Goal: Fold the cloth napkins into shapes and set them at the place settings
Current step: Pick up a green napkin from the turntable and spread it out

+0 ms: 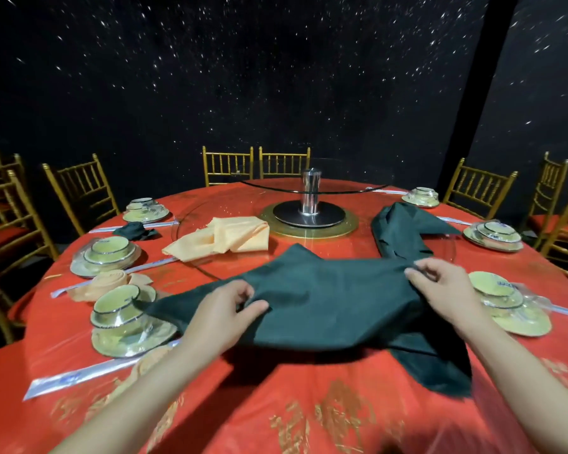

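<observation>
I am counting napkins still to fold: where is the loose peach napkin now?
Head view: the loose peach napkin lies left of centre on the glass turntable, just left of its metal hub.

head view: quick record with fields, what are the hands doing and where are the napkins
in hand: green napkin, spread between both hands over the red table
left hand: grip pinches its left edge
right hand: grip pinches its right edge
unfolded: peach napkins and green pile on the glass disc
folded: peach roll, small green bundle, left side
</observation>
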`<move>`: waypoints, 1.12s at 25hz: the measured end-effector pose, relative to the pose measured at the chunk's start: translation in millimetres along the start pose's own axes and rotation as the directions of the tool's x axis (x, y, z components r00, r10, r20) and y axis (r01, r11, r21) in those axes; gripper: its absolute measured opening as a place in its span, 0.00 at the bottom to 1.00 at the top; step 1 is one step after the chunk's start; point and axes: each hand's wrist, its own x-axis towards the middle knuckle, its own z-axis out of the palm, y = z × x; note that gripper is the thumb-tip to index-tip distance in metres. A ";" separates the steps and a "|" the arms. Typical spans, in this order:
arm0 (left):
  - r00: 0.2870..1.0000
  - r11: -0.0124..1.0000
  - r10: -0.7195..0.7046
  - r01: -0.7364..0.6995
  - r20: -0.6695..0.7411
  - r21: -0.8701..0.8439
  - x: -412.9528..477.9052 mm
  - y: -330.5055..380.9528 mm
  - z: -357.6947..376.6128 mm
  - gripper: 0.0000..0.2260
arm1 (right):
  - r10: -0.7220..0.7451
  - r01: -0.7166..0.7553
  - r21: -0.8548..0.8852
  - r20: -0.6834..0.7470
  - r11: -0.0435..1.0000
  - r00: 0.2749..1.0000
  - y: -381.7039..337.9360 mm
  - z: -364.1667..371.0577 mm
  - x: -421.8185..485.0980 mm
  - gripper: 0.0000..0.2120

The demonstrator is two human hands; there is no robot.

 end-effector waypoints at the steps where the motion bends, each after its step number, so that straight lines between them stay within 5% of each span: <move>1: 0.999 0.999 -0.021 0.020 0.036 0.038 -16.3 -2.4 4.9 0.14 | 0.003 -0.001 -0.038 0.045 0.999 0.999 7.0 -0.4 -17.5 0.04; 6: 0.958 0.972 -0.145 0.091 0.246 0.218 -87.8 -7.7 22.2 0.13 | 0.134 -0.056 -0.281 0.267 0.958 0.954 40.2 0.1 -89.9 0.16; 9: 0.904 0.925 -0.215 0.067 0.370 0.375 -105.0 -2.7 18.4 0.15 | 0.178 -0.084 -0.413 0.197 0.907 0.964 46.4 -7.5 -97.6 0.14; 13: 0.949 0.912 -0.171 0.051 0.266 0.406 -67.7 -10.4 13.1 0.17 | 0.206 -0.176 -0.530 -0.002 0.830 0.979 63.4 -26.3 -73.3 0.06; 16: 0.950 0.929 -0.178 0.075 0.257 0.363 -14.3 -26.9 34.0 0.22 | 0.352 -0.230 -0.657 0.058 0.718 0.934 85.1 -21.3 -58.8 0.10; 23: 0.960 0.954 -0.243 0.211 0.137 0.211 108.5 -45.2 80.6 0.25 | 0.559 -0.292 -0.715 0.166 0.635 0.812 94.1 -5.9 -31.1 0.22; 26: 0.964 0.958 -0.239 0.215 0.115 0.188 146.1 -40.3 94.7 0.26 | 0.571 -0.277 -0.648 0.298 0.710 0.765 89.9 -11.5 -31.4 0.19; 28: 0.956 0.960 -0.257 0.234 0.144 0.157 166.3 -41.5 104.4 0.26 | 0.455 -0.275 -0.485 0.304 0.830 0.837 87.7 -16.3 -35.6 0.13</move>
